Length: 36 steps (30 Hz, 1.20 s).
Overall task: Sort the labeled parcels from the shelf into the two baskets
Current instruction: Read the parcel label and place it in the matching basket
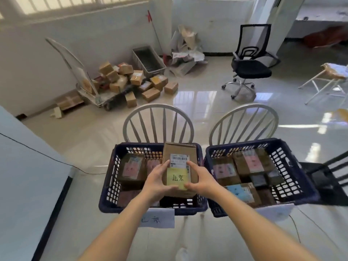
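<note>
Both hands, left (157,180) and right (200,180), clasp a brown cardboard parcel (179,166), yellow label up for reading. It hovers over the dark blue plastic basket (108,200) at lower centre, likely its destination.

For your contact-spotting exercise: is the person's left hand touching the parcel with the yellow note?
Touching. The head view shows the left hand gripping the parcel's left edge, thumb lying across its front face beside the yellow note.

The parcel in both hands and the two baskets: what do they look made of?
Parcel: brown corrugated cardboard, matte, judging by its folded flap edges; paper labels stuck on, one yellow. Left basket and right basket: dark blue moulded plastic, probably, given the regular lattice holes and slight sheen.
</note>
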{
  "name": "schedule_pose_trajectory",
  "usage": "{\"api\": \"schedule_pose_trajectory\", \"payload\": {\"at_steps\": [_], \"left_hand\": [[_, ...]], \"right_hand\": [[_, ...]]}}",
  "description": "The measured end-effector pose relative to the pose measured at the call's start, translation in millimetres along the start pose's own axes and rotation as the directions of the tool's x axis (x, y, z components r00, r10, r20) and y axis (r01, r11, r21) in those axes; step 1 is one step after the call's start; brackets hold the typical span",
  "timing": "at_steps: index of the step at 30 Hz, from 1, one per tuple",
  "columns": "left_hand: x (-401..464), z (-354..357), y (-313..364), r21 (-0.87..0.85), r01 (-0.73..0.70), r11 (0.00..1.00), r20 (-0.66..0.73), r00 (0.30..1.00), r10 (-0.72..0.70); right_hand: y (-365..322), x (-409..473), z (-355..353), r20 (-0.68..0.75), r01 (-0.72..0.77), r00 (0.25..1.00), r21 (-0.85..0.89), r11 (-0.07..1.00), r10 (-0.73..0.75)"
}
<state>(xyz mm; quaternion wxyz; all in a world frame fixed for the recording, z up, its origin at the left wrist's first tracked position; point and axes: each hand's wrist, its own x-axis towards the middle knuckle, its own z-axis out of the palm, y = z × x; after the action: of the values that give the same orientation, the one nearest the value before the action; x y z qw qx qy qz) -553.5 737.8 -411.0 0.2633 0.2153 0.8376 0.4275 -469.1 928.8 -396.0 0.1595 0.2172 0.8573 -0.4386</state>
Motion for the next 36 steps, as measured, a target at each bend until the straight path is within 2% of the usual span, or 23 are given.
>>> {"api": "schedule_pose_trajectory", "payload": {"at_steps": [10,20,26,32,36], "left_hand": [[86.1,69.8,-85.6,0.096,0.139,0.986,0.073,0.987,-0.146],[137.4,107.2,-124.6,0.115,0.177,0.977,0.088,0.978,-0.188],[145.3,118.5,-130.3,0.105,0.186,0.977,0.065,0.979,-0.193],[153.9,111.9,-131.8,0.133,0.176,0.975,0.104,0.976,-0.19],[155.2,114.2,-130.1,0.15,0.185,0.971,0.102,0.974,-0.201]], "right_hand": [[83.8,104.0,37.6,0.082,-0.138,0.986,-0.057,0.989,0.142],[111.7,148.6,60.0,0.072,-0.233,0.966,-0.174,0.957,0.248],[105.4,148.2,71.3,-0.017,-0.237,0.97,-0.286,0.928,0.242],[99.4,147.6,76.9,-0.077,-0.264,0.964,-0.34,0.903,0.253],[101.0,145.6,80.7,-0.117,-0.24,0.971,-0.398,0.886,0.21]]}}
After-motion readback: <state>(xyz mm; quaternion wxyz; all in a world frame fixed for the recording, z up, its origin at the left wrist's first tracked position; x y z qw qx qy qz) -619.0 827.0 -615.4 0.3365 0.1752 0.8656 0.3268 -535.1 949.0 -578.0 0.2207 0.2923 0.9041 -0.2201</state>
